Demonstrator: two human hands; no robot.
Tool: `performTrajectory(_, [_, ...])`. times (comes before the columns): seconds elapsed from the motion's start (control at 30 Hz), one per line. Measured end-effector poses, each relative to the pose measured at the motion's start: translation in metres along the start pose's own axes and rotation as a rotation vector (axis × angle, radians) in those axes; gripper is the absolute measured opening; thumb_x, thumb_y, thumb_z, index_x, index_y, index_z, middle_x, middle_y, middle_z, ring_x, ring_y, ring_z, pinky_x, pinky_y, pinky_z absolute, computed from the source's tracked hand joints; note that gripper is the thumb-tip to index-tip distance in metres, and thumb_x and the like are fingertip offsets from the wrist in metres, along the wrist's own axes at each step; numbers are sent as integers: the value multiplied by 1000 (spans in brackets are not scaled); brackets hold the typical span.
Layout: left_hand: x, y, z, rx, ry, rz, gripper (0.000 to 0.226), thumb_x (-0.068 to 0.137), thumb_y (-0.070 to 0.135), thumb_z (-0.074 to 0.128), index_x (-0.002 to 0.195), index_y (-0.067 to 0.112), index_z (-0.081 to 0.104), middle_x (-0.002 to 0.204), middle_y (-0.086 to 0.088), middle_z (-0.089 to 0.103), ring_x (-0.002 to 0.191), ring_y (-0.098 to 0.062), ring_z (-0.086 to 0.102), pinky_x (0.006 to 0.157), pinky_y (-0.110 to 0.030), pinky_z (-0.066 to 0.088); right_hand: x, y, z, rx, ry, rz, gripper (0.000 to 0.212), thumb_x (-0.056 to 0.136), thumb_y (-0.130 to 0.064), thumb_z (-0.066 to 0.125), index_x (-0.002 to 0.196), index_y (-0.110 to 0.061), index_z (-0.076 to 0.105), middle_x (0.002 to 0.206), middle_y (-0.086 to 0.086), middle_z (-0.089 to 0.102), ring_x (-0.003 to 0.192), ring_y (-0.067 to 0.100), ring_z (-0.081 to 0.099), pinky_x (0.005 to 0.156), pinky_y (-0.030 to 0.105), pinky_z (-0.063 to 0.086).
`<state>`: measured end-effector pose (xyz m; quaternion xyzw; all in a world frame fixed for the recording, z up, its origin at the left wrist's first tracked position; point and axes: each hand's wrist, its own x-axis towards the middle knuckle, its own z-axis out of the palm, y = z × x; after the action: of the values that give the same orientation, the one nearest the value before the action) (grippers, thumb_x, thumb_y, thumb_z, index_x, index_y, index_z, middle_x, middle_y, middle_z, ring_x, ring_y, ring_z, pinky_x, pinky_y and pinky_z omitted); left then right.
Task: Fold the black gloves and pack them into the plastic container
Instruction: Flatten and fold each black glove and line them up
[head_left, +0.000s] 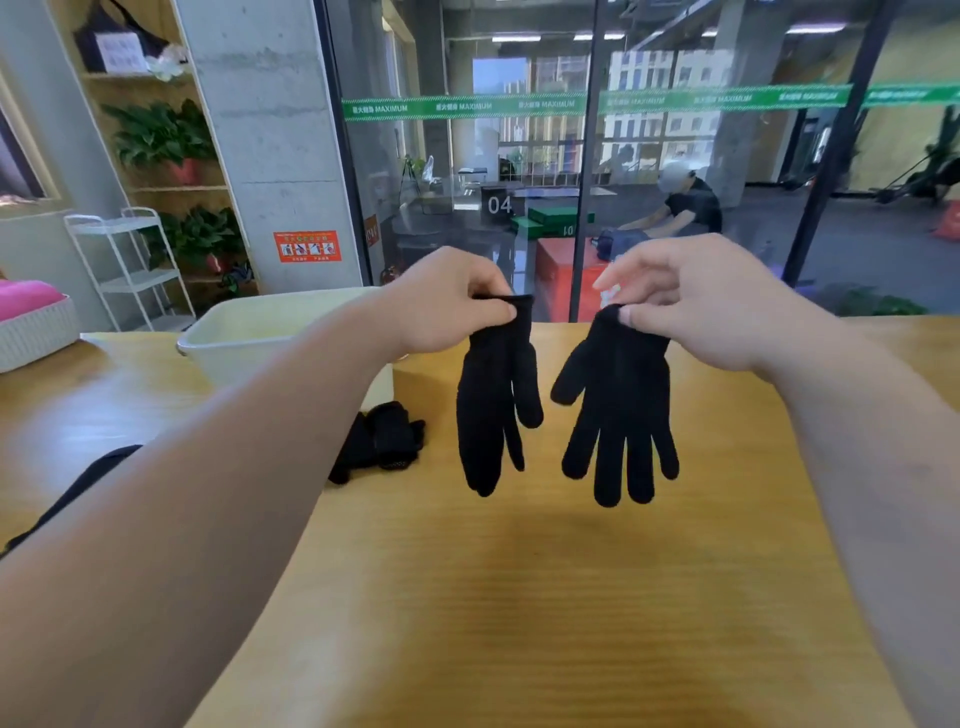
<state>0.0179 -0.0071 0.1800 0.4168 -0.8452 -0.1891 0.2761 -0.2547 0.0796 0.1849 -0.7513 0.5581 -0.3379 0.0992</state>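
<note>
Two black knit gloves hang fingers-down in the air above the wooden table (519, 571). My left hand (447, 301) pinches the cuff of the left glove (493, 405), which hangs partly folded lengthwise. My right hand (696, 306) pinches the cuff of the right glove (618, 410), whose fingers are spread flat toward me. The two gloves hang apart, side by side. A white plastic container (244, 332) stands on the table at the far left, behind my left forearm. A small heap of more black gloves (379, 441) lies on the table near it.
A dark cloth (78, 488) lies at the table's left edge under my left arm. A white woven basket with a pink cushion (31, 322) and a white wire rack (135, 265) stand at far left. A glass wall runs behind the table.
</note>
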Motion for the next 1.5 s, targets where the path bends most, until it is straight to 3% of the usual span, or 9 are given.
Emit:
performTrajectory(0.2, [12, -15, 10, 166, 92, -62, 10, 101, 30, 72, 107, 27, 80, 100, 12, 75, 96, -8, 70, 94, -37, 60, 27, 14, 20, -118, 89, 72, 27, 100, -12, 72, 111, -36, 73, 103, -17, 74, 99, 5, 68, 98, 40, 57])
performTrajectory(0.4, [-2, -8, 30, 263, 511, 162, 18, 104, 32, 67, 119, 32, 77, 111, 14, 75, 100, -8, 67, 90, -29, 53, 20, 21, 38, -75, 472, -131, 26, 100, -5, 67, 115, -25, 75, 108, -15, 74, 103, 0, 67, 101, 24, 53])
performTrajectory(0.67, [-80, -73, 135, 368, -79, 128, 31, 98, 58, 61, 121, 40, 72, 120, 19, 68, 110, -8, 64, 94, -41, 58, -74, 84, 138, -223, -237, -64, 31, 93, -12, 68, 114, -34, 76, 108, -21, 72, 104, 0, 66, 99, 32, 53])
performTrajectory(0.77, [-94, -77, 147, 357, -106, 86, 51, 95, 78, 48, 121, 40, 70, 121, 20, 65, 114, -5, 60, 95, -38, 57, -88, 91, 150, -162, -125, -56, 25, 97, -18, 61, 112, -30, 77, 111, -19, 70, 108, 3, 62, 101, 33, 50])
performTrajectory(0.87, [-94, -69, 151, 337, -16, 63, 48, 103, 70, 45, 130, 38, 68, 135, 16, 62, 129, -9, 55, 104, -39, 53, -83, 90, 158, -160, -21, -12, 26, 104, -19, 59, 123, -25, 75, 127, -13, 67, 122, 7, 58, 109, 36, 46])
performTrajectory(1.03, [-97, -67, 168, 427, -328, -44, 84, 104, 75, 24, 171, 26, 16, 180, 1, 3, 165, -17, -3, 134, -45, 7, -87, 84, 171, -395, -332, 128, 61, 110, -58, 33, 165, -33, 33, 175, -7, 22, 162, 18, 15, 131, 41, 20])
performTrajectory(1.23, [-96, -65, 154, 183, -210, -58, 62, 111, 60, 32, 158, 25, 49, 170, 1, 37, 160, -19, 26, 129, -36, 22, -91, 71, 156, -400, -119, 125, 40, 111, -46, 38, 143, -37, 61, 149, -14, 55, 138, 17, 46, 109, 39, 45])
performTrajectory(1.37, [-74, -67, 173, 353, -249, -180, 67, 113, 56, 27, 170, 23, 20, 179, -7, 6, 166, -26, 0, 133, -49, 8, -67, 80, 172, -475, -303, 255, 63, 109, -62, 26, 167, -37, 26, 177, -2, 13, 164, 25, 7, 130, 47, 18])
performTrajectory(1.5, [-66, -75, 191, 510, -328, -197, 78, 104, 75, 9, 171, 35, 2, 179, 0, -11, 165, -24, -14, 133, -50, -2, -60, 91, 186, -494, -396, 317, 72, 103, -74, 8, 168, -45, 2, 178, -3, -12, 164, 24, -13, 132, 50, -1])
